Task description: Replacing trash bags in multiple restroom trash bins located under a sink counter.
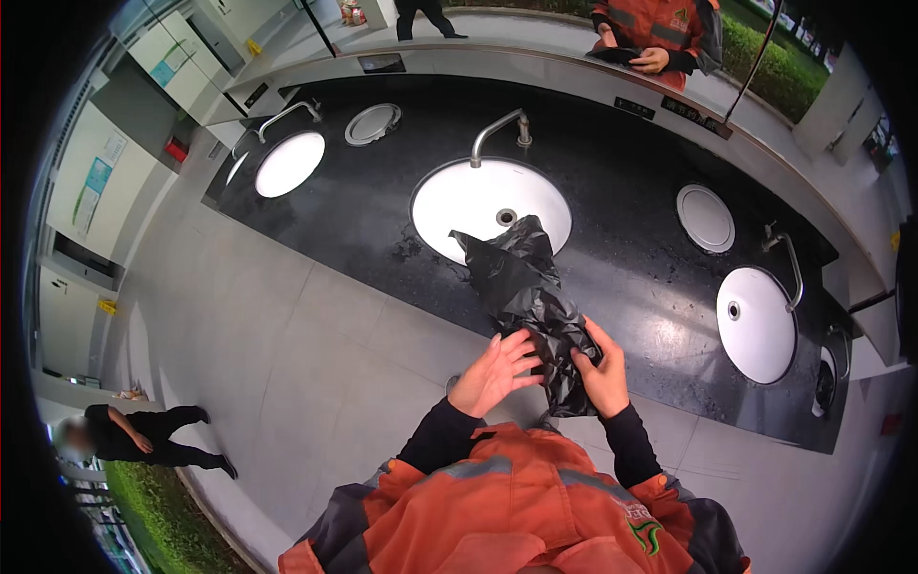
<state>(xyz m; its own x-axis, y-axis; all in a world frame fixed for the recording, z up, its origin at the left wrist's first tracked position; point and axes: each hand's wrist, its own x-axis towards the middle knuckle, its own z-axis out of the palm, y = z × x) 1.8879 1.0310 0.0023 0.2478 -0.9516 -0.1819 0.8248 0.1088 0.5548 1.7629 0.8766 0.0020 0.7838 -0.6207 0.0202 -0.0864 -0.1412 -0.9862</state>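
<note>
A crumpled black plastic bag (518, 283) hangs in front of me, its upper end overlapping the near rim of a white oval sink (459, 197). My right hand (604, 366) grips the bag's right side between thumb and fingers. On the other side, my left hand (502, 366) has its fingers spread with the palm turned up, close beside the bag. Whether its fingertips touch the plastic is hard to tell. Behind the sink, a curved metal faucet (495, 133) reaches over the basin.
The black countertop (344, 222) carries more sinks, such as a right-hand one (756, 326), and round metal lids (706, 219). A mirror (516, 25) runs along the back. Grey floor tiles (237, 301) lie before the counter. At the left, a person in black (136, 434) is walking.
</note>
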